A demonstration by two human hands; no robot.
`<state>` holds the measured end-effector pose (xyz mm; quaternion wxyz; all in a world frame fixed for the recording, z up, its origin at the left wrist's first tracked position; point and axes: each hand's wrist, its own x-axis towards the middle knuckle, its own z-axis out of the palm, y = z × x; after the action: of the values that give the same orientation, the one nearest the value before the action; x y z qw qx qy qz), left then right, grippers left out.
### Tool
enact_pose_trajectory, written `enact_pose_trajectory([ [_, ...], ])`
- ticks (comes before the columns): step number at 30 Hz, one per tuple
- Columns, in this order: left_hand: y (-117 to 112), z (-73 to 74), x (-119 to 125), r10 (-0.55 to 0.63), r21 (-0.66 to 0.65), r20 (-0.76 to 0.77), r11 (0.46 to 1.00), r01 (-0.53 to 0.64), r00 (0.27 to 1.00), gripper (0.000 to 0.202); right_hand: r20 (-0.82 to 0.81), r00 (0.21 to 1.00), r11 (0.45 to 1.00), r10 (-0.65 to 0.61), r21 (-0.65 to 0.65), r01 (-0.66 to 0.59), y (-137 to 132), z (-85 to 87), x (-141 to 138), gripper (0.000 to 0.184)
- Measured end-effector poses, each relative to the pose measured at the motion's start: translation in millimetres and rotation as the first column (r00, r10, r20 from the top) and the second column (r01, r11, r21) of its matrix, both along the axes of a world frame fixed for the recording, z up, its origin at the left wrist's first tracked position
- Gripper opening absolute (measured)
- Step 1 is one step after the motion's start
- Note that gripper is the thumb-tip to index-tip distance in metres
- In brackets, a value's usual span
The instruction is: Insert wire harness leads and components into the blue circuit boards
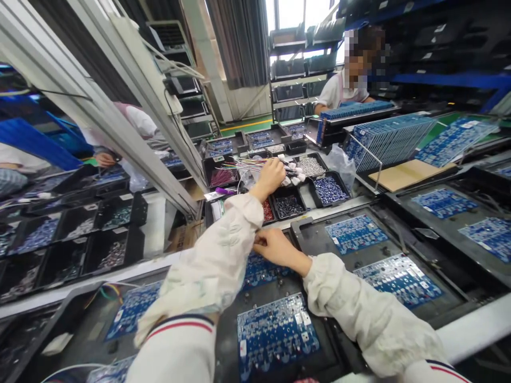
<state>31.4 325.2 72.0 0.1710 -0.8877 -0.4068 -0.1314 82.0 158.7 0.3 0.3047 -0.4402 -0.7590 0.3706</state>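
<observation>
My left hand (pixel 272 176) reaches across to the parts bins, its fingers curled over a bundle of thin coloured wires (pixel 243 164) with white plugs (pixel 294 175). Its fingertips are partly hidden. Nearer to me, my right hand (pixel 277 247) is closed in a pinch above the far edge of a blue circuit board (pixel 263 274); whatever lies between its fingertips cannot be made out. My left sleeve covers part of that board. Another populated blue circuit board (pixel 277 332) lies closer, in the same black tray (pixel 227 340).
Around the wires stand black bins of small parts, among them blue ones (pixel 329 190) and dark ones (pixel 288 205). More boards (pixel 356 234) lie in a tray at right. Racked boards (pixel 389 138) stand behind. A metal post (pixel 131 101) rises at left. A co-worker (pixel 339 90) is at the back.
</observation>
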Motion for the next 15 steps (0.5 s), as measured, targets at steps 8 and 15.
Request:
enact_pose_trajectory([
  [8, -175.0, 52.3, -127.1, -0.049, 0.067, 0.953, 0.997, -0.050, 0.298, 0.013, -0.018, 0.997, 0.997, -0.073, -0.020, 0.072, 10.5, 14.7, 19.9, 0.017],
  [15, -292.6, -28.4, -131.8, 0.653, -0.563, 0.743, 0.727, 0.394, -0.143, 0.033, -0.088, 0.862, 0.780, 0.500, -0.387, -0.492, -52.7, 45.8, 0.2, 0.029],
])
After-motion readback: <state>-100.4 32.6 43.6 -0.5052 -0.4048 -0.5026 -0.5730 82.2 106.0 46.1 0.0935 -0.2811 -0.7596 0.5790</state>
